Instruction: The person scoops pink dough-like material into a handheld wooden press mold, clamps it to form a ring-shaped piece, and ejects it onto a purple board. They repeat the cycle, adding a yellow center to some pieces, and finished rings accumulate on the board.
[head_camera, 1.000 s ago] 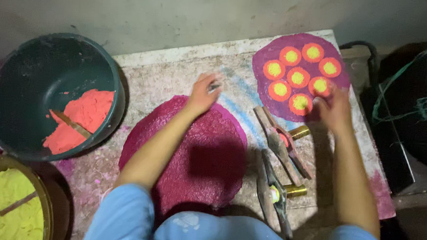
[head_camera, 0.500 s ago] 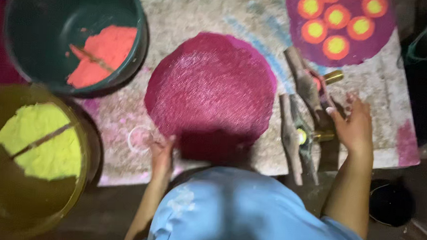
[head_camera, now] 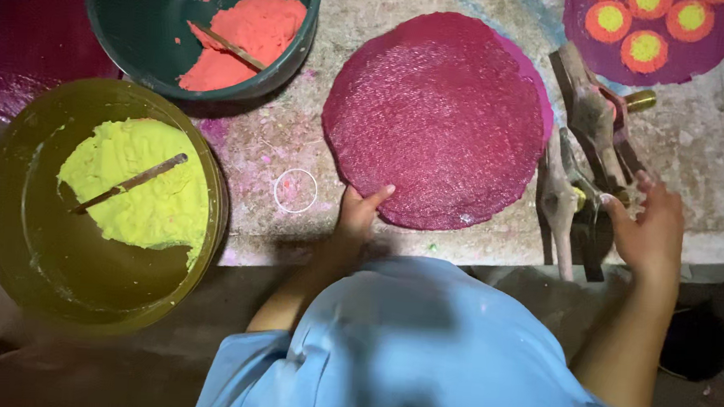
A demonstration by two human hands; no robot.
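Left hand [head_camera: 360, 214] moved onto rough magenta disc [head_camera: 437, 118] edge.

No packages, labels, signs or screens were in view — only open tubs of coloured paste and bare tools on the table.
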